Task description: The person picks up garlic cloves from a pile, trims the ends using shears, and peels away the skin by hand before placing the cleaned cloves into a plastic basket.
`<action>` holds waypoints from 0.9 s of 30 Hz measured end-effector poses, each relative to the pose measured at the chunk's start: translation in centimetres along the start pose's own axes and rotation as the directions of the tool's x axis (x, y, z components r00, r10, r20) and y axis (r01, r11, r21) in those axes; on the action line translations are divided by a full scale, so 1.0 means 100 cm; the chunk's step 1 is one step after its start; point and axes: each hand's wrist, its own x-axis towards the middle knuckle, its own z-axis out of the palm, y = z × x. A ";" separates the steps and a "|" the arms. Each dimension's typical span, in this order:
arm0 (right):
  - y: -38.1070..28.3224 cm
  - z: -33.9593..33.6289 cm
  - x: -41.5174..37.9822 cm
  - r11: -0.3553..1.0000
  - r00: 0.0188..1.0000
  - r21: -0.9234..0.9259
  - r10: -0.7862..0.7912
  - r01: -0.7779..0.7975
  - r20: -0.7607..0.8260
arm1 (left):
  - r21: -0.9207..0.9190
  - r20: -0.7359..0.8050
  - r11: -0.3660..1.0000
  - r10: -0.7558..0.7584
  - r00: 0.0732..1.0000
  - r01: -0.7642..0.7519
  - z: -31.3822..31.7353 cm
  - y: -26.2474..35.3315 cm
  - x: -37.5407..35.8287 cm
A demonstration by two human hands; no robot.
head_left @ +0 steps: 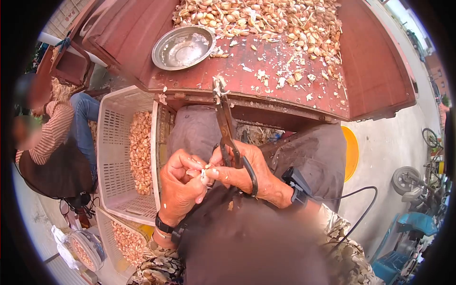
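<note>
My left hand (183, 183) is closed, pinching a small garlic clove (204, 175) between thumb and fingertips. My right hand (254, 173) is wrapped round a pair of dark scissors (225, 121), whose blades point away from me with pale bits of skin stuck at the tip. The thumb of that same hand also touches the clove, so the two hands meet in front of my lap. On the red metal tray (199, 81) ahead lie a heap of garlic cloves (266, 19) and scattered scraps of peel.
A shallow metal bowl (184, 47) sits at the tray's left. Left of my legs stands a white plastic crate (114, 156) holding cloves, with another crate (111, 237) below. A seated person (52, 137) is at far left. A yellow container (350, 153) and parked vehicles (403, 242) are right.
</note>
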 end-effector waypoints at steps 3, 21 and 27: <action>-0.002 0.029 0.030 0.992 0.989 -0.027 -0.122 0.125 0.085 | -0.006 -0.140 0.995 0.097 0.985 -0.099 -0.025 0.016 -0.011; -0.010 0.158 0.110 0.920 0.934 -0.202 -0.296 0.336 0.202 | 0.450 -0.472 0.854 0.475 0.743 -0.260 -0.152 0.050 -0.033; -0.025 0.138 0.104 0.828 0.857 -0.234 -0.514 0.509 0.045 | 0.688 -0.438 0.691 0.640 0.632 -0.223 -0.164 0.060 -0.024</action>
